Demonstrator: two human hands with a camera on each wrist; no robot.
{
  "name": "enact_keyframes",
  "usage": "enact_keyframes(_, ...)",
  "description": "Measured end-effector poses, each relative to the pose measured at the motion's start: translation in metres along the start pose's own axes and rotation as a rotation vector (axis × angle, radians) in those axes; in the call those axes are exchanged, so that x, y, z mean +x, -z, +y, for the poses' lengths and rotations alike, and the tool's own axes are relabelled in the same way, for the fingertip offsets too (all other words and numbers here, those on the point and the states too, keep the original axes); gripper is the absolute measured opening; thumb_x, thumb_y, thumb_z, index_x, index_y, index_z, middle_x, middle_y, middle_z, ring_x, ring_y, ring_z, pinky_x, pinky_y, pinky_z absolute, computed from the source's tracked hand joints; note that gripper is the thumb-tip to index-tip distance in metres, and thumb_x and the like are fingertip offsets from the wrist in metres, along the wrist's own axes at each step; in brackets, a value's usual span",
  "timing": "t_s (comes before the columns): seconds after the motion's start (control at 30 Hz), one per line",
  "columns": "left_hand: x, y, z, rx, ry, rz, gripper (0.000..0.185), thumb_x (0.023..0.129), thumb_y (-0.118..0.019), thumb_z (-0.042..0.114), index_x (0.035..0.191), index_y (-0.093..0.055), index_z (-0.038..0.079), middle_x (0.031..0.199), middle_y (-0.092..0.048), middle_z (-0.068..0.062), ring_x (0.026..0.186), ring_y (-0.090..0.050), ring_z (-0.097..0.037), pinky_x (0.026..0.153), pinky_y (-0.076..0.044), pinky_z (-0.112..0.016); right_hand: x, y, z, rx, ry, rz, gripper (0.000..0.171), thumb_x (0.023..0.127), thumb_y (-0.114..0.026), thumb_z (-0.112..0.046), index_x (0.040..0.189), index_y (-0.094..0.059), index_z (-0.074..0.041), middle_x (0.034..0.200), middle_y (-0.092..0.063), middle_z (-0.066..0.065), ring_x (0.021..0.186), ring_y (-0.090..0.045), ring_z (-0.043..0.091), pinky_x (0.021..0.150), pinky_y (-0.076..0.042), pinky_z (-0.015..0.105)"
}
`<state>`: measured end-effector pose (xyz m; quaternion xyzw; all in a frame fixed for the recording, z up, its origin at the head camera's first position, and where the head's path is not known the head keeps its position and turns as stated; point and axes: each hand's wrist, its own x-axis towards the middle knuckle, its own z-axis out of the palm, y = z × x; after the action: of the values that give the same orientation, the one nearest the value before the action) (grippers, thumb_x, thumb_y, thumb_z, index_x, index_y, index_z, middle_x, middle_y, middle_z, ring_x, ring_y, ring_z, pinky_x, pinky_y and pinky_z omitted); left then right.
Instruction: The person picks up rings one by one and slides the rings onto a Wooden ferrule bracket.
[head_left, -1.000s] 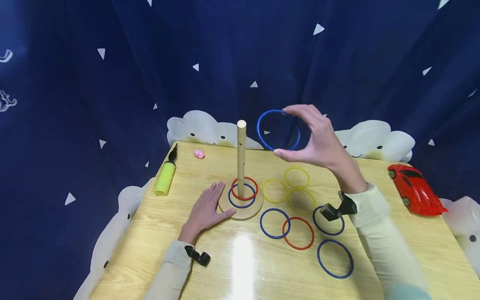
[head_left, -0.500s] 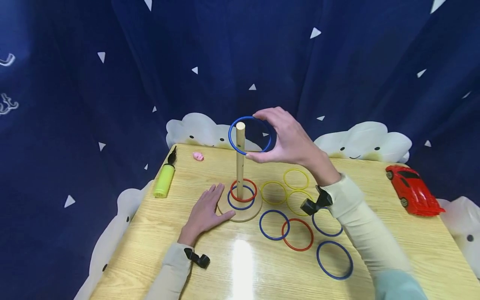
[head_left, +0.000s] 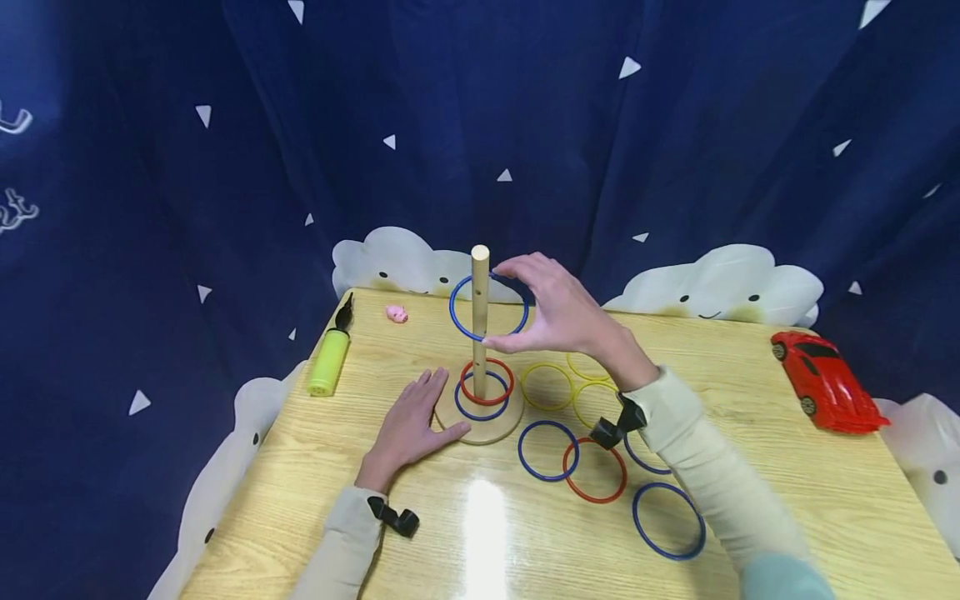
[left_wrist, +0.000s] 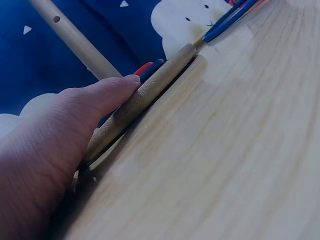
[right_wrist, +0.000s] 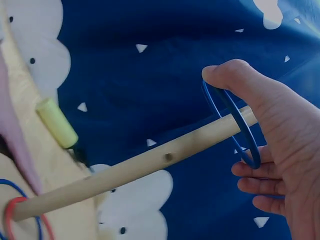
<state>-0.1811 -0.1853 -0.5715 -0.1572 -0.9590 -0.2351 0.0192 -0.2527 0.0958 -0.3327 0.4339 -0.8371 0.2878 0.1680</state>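
My right hand [head_left: 558, 312] pinches a blue ring [head_left: 452, 308] between thumb and fingertips. The ring encircles the upper part of an upright wooden peg [head_left: 480, 292]; the right wrist view shows the peg [right_wrist: 135, 162] running through it. At the peg's foot, a red ring [head_left: 487, 404] and another blue ring [head_left: 480, 418] lie round it on the round wooden base [head_left: 491, 432]. My left hand [head_left: 408, 429] rests against the base's left side, fingers extended. Its thumb [left_wrist: 117, 92] lies on the base's rim in the left wrist view.
Right of the base lie yellow rings [head_left: 547, 409], a loose red ring [head_left: 596, 501] and several blue rings [head_left: 670, 557], some beneath the right forearm. A red toy car [head_left: 828, 383] is far right. A yellow-green pump [head_left: 328, 362] and pink pig figure [head_left: 397, 314] sit at left.
My right hand has carried the blue ring left from beside the peg, then down round its upper part. My left hand has stayed at the base.
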Motion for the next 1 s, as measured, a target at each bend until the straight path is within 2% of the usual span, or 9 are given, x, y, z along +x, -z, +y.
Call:
enact_keyframes(0.13, -0.001, 0.000, -0.001, 0.009, 0.001, 0.004, 0.110, 0.087, -0.054, 0.085, 0.168, -0.022, 0.017, 0.173, -0.024, 0.000, 0.161, -0.016, -0.022, 0.131, -0.014, -0.044, -0.008, -0.020, 0.004, 0.011, -0.028, -0.053, 0.090, 0.066, -0.091, -0.059, 0.133, -0.065, -0.004, 0.128, -0.068, 0.009, 0.120, -0.058, 0.025, 0.105, -0.048, 0.048)
enact_keyframes(0.33, 0.000, -0.001, -0.001, 0.009, -0.018, 0.021, 0.110, 0.087, -0.054, 0.085, 0.168, -0.023, 0.016, 0.172, -0.025, -0.002, 0.160, -0.018, -0.024, 0.131, -0.017, -0.046, -0.026, -0.053, 0.013, 0.015, -0.060, -0.098, 0.089, 0.066, -0.089, -0.061, 0.133, -0.066, -0.007, 0.127, -0.068, 0.007, 0.120, -0.059, 0.024, 0.101, -0.051, 0.046)
enact_keyframes(0.57, 0.002, -0.002, -0.003, 0.011, -0.029, 0.038, 0.112, 0.087, -0.055, 0.085, 0.168, -0.024, 0.014, 0.172, -0.028, -0.005, 0.160, -0.021, -0.027, 0.130, -0.018, -0.048, -0.051, -0.096, 0.028, 0.028, -0.140, -0.136, 0.094, 0.066, -0.087, -0.068, 0.134, -0.064, -0.007, 0.133, -0.065, 0.006, 0.130, -0.055, 0.024, 0.110, -0.048, 0.045)
enact_keyframes(0.67, 0.002, -0.003, -0.003, 0.010, -0.023, 0.036, 0.112, 0.087, -0.055, 0.085, 0.167, -0.025, 0.013, 0.172, -0.028, -0.005, 0.160, -0.021, -0.027, 0.130, -0.019, -0.048, -0.061, -0.112, 0.034, 0.011, -0.152, -0.148, 0.096, 0.065, -0.086, -0.070, 0.134, -0.063, -0.007, 0.134, -0.063, 0.007, 0.128, -0.054, 0.024, 0.109, -0.048, 0.045)
enact_keyframes(0.9, 0.001, -0.001, -0.001, 0.006, -0.009, 0.025, 0.111, 0.086, -0.057, 0.083, 0.168, -0.024, 0.015, 0.172, -0.027, -0.003, 0.160, -0.019, -0.024, 0.131, -0.016, -0.044, -0.078, -0.146, 0.046, -0.024, -0.163, -0.159, 0.084, 0.065, -0.086, -0.067, 0.124, -0.068, -0.010, 0.127, -0.064, 0.005, 0.123, -0.055, 0.024, 0.105, -0.049, 0.043)
enact_keyframes(1.0, 0.001, 0.000, -0.001, 0.006, -0.003, 0.019, 0.112, 0.086, -0.058, 0.083, 0.168, -0.023, 0.014, 0.172, -0.027, -0.004, 0.160, -0.018, -0.023, 0.131, -0.015, -0.043, -0.084, -0.157, 0.050, -0.033, -0.181, -0.177, 0.086, 0.066, -0.086, -0.069, 0.124, -0.068, -0.010, 0.127, -0.064, 0.005, 0.122, -0.054, 0.023, 0.104, -0.050, 0.043)
